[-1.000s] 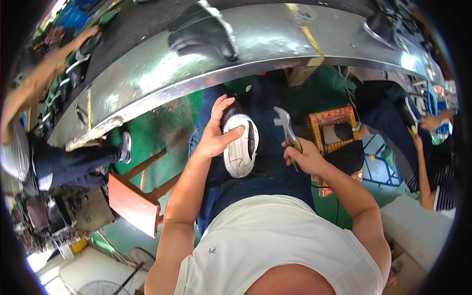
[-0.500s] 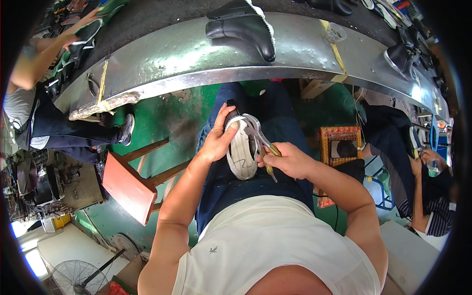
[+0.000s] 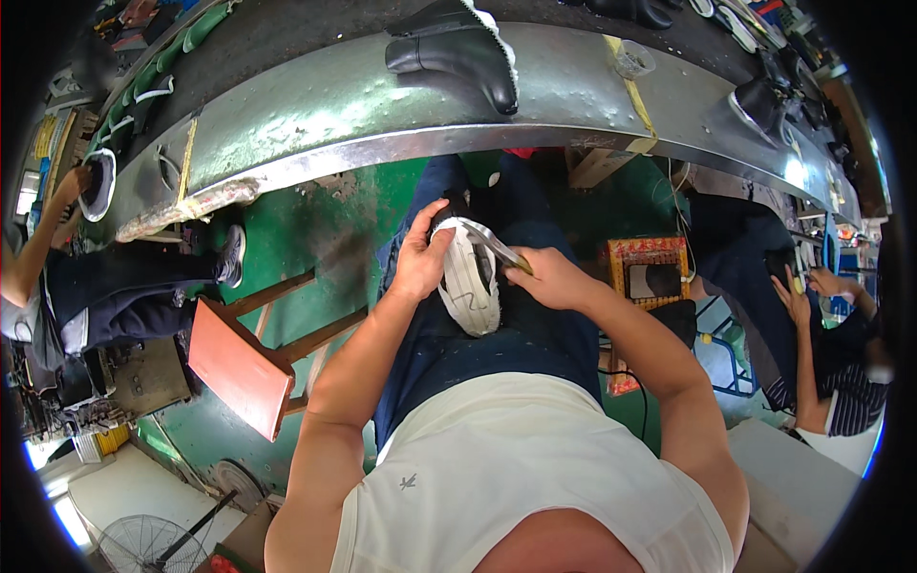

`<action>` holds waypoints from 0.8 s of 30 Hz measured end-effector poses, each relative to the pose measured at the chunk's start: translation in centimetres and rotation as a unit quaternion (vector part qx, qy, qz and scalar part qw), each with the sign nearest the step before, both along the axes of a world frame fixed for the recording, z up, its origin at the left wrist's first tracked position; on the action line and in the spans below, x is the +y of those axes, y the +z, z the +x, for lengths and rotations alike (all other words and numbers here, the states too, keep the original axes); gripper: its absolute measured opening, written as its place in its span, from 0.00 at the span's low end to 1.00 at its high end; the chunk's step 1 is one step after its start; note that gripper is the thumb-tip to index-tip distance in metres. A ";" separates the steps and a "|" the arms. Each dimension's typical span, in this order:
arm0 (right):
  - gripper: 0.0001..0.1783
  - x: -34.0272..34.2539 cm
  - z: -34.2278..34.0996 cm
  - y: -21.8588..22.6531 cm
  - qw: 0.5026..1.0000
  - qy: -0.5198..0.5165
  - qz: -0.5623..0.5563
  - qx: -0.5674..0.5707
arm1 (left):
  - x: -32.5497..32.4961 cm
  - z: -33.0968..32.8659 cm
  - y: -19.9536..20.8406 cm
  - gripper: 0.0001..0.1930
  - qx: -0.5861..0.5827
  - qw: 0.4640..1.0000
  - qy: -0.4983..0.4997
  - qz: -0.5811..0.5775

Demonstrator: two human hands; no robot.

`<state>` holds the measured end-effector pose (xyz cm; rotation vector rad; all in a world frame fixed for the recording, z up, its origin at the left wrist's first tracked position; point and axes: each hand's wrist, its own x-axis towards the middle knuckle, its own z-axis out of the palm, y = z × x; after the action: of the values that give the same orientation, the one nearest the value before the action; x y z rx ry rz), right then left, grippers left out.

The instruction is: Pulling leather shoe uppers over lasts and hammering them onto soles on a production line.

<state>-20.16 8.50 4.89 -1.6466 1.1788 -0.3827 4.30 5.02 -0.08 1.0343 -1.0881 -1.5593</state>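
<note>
Over my lap lies a shoe (image 3: 470,296) with its pale, cream-coloured underside facing up, a pen-like line drawn on it. Its dark upper shows at the far end. My left hand (image 3: 423,258) grips the shoe by that far end, thumb on the underside's edge and fingers round the side. My right hand (image 3: 554,279) is closed round the handles of metal pliers (image 3: 489,241), one brownish handle end showing. The curved head of the pliers reaches over the far end of the underside, near my left thumb; what the jaws bite on is too small to tell.
Ahead runs a metal-topped bench (image 3: 315,105) with black boots (image 3: 454,69) and a clear plastic cup (image 3: 634,59). An orange-red stool (image 3: 239,368) stands left, a patterned box (image 3: 650,269) right. Co-workers sit on both sides; a fan (image 3: 158,544) is at lower left.
My right hand has moved up slightly, and the plier handles, spread before, are now mostly inside its grip. The left co-worker's hand has come down with a shoe. The whole view has shifted a little.
</note>
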 end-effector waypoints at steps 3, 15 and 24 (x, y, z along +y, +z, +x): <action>0.22 2.1 -2.8 3.9 0.996 0.033 0.056 0.061 | -0.7 0.1 0.0 0.22 0.023 0.998 -0.006 0.052; 0.33 3.0 0.1 -10.3 0.598 -0.186 0.553 -0.550 | 5.3 -3.2 0.9 0.65 -0.248 0.924 -0.195 -0.218; 0.21 1.9 0.3 -6.4 0.648 -0.309 0.590 -0.370 | 5.3 -5.9 4.6 0.48 0.122 0.967 -0.008 0.222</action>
<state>-19.88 10.38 -1.48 0.1462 0.9059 -0.4719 -1.59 10.32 4.56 1.0857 -0.5891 -1.9372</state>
